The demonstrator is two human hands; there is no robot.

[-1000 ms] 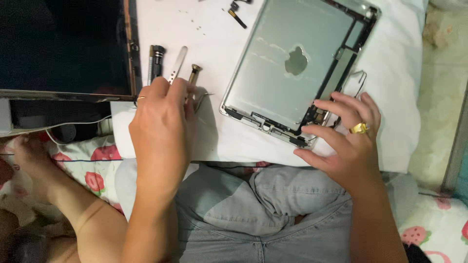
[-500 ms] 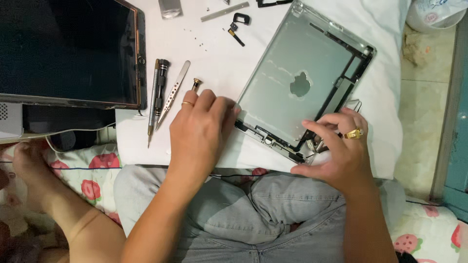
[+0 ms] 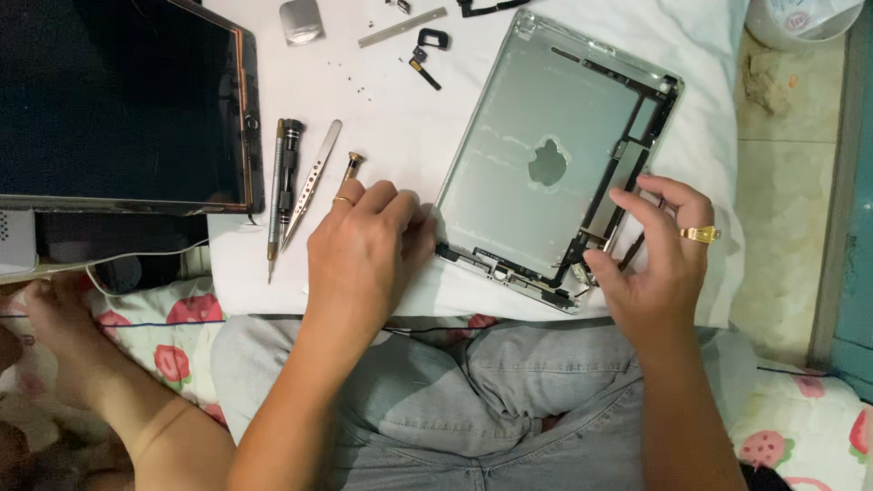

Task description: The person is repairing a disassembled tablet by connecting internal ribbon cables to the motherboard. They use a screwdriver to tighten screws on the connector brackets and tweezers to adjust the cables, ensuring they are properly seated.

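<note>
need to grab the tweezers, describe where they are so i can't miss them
Start at the big dark glass screen panel at top left. Beside its right edge lie two slim tools: the flat silver metal tweezers are the right one, slanted, tapering to a point. The black-handled screwdriver to their left is round.

Home setup, not a proper workshop: person sits cross-legged on strawberry-print bedding, tiled floor at right. White bench holds an opened tablet shell, screwdriver, tweezers, loose screws.
</note>
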